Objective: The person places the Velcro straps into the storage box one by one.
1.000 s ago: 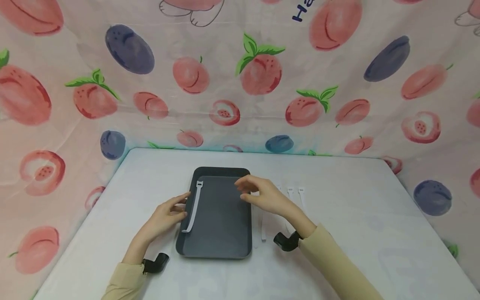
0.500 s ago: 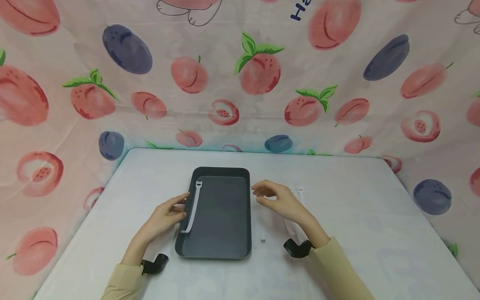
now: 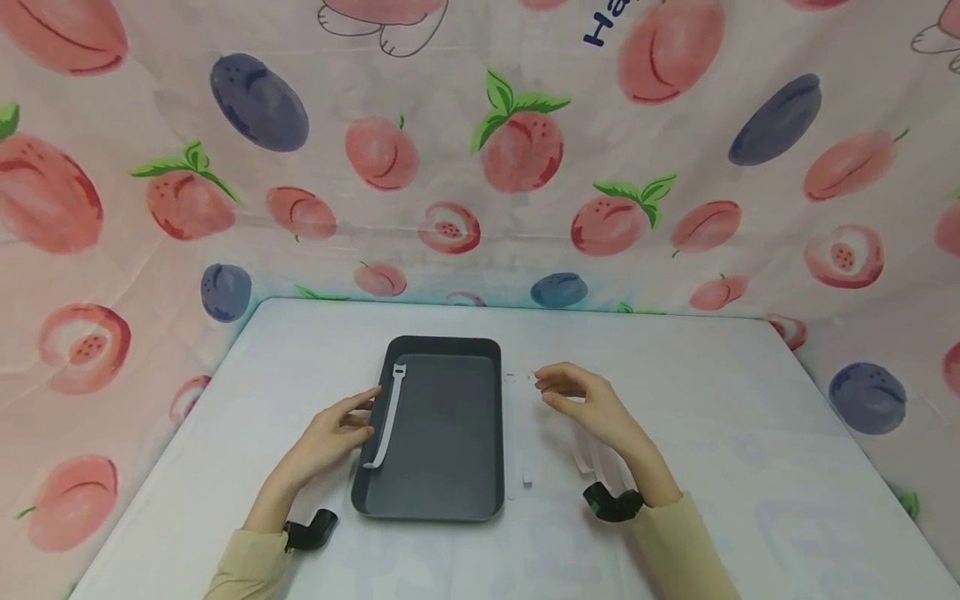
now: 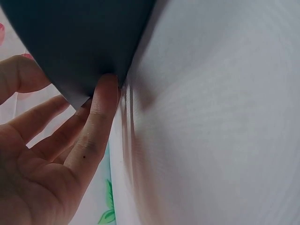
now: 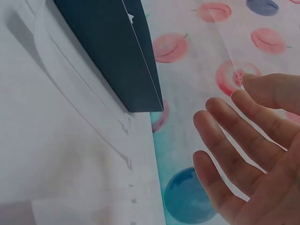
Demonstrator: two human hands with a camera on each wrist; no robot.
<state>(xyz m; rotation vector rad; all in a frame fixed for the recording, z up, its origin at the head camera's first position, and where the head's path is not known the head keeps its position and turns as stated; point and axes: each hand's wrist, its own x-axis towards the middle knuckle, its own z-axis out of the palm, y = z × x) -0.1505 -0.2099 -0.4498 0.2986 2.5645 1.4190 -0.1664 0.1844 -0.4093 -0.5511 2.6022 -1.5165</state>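
A dark grey rectangular tray [image 3: 450, 442] lies on the white table. Inside it, along the left side, is one white strap [image 3: 388, 421] with a slotted head and a bent lower end. My left hand [image 3: 330, 433] rests with its fingers against the tray's left wall; the left wrist view shows the fingertips [image 4: 108, 82] touching that wall. My right hand [image 3: 596, 408] hovers right of the tray, fingers loosely bent and holding nothing. More white straps [image 3: 527, 480] lie beside the tray and beneath this hand, which partly hides them.
The white table [image 3: 720, 467] extends to both sides of the tray. A fruit-print cloth [image 3: 480, 167] hangs behind the table and along its sides. Each wrist carries a black camera mount [image 3: 613, 502].
My right hand has moved off the tray's right edge to the right, over the loose straps. My left hand, the tray and the strap in it stay in place.
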